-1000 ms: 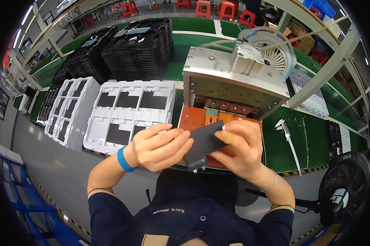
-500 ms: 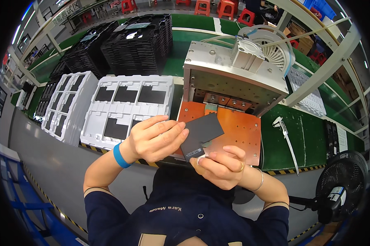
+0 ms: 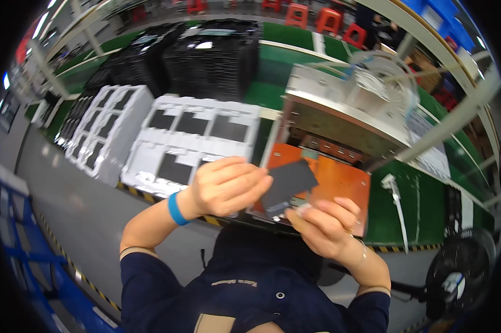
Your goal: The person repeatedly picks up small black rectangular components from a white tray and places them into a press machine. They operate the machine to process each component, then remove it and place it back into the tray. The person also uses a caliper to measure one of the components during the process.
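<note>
I hold a thin dark panel [image 3: 288, 186] in both hands, just in front of my chest and above the near edge of the orange plate [image 3: 339, 183]. My left hand [image 3: 225, 186] is closed around the panel's left side, fingers curled over its face; my right hand [image 3: 322, 225] pinches its lower corner from below, thumb and fingertips tight on the edge. The panel is tilted, one corner pointing up toward the plate.

I judge that I am checking or turning the panel between picking it up and setting it down. The next move would call for levelling it and squaring its edges to whatever seat it goes into, without smearing its face.

There is one panel in my hands and one orange plate, which sits at the mouth of a single grey metal machine [image 3: 339, 119] just behind it. To the left of the plate lie two stacks of white trays [image 3: 197, 141]; the nearer one shows about five dark panels in its pockets, though my hand hides part of it. Left of that, the second white stack [image 3: 103, 130] is too bent by the lens to count. Farther back from the plate stand several stacks of black trays [image 3: 211, 58]. To the right of the plate, one white tool [image 3: 394, 202] lies on the green mat [image 3: 383, 219], and one black fan [image 3: 456, 275] stands near the floor.
</note>
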Demonstrator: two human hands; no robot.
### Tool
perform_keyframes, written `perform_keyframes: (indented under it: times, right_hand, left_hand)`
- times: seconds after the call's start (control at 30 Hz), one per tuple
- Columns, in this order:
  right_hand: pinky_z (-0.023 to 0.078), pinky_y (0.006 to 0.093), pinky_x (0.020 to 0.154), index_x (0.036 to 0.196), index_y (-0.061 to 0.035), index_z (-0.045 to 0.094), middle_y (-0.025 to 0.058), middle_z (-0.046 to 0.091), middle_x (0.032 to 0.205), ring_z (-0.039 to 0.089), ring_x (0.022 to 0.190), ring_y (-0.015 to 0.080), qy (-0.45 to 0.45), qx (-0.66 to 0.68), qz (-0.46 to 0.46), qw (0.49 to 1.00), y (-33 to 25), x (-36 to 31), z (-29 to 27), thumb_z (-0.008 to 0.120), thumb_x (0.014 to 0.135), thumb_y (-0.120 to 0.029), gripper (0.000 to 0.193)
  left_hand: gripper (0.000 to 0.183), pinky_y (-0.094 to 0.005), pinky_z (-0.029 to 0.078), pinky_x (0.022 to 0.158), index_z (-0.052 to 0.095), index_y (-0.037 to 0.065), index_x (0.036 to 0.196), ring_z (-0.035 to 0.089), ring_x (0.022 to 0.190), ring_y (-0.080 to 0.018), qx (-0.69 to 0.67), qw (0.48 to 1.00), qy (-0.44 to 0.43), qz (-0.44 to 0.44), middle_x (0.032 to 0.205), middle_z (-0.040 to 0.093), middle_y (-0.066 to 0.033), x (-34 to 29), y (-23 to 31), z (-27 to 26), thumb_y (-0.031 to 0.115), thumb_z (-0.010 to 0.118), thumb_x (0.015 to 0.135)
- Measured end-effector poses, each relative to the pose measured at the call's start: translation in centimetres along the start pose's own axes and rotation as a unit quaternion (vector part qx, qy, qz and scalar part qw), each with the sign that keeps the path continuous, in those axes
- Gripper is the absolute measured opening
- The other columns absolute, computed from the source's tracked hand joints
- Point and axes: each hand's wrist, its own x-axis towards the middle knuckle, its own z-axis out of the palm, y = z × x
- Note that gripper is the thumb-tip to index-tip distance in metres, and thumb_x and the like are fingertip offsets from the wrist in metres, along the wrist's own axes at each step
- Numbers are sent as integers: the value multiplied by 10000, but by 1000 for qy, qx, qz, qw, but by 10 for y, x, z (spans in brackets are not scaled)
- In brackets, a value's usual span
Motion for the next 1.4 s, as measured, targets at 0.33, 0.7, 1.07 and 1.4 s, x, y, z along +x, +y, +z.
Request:
perform_keyframes:
  times: [0.33,0.7,1.07,1.4]
  right_hand:
    - [421,356,805,1008,-102,719,37,592,1031,528,949,236,-82,183,188,961,5,39,1,826,695,-145,333]
    - [439,346,793,906,-20,731,84,658,856,581,877,228,-189,471,382,773,-1,82,64,738,804,-159,173]
    - [422,247,670,837,19,682,38,601,832,529,739,91,-200,496,452,714,28,74,61,697,861,-81,103]
    - [478,229,540,838,-2,709,57,634,834,607,659,97,-243,520,338,746,8,59,73,728,812,-31,44]
  left_hand:
    - [123,-234,442,528,721,-23,880,606,616,-119,-246,834,-76,-488,726,628,-78,-56,2,-61,52,763,793]
    - [105,-204,458,532,727,-18,843,620,600,-73,-397,722,-98,-557,675,627,-31,-29,21,-66,79,762,824]
    - [126,-189,439,578,700,38,865,552,608,-30,-200,640,40,-741,693,609,31,-137,-30,-139,160,731,851]
    - [344,-253,451,534,707,-28,1044,582,582,-98,37,643,-71,-762,741,659,-42,-186,-71,-137,192,794,794]
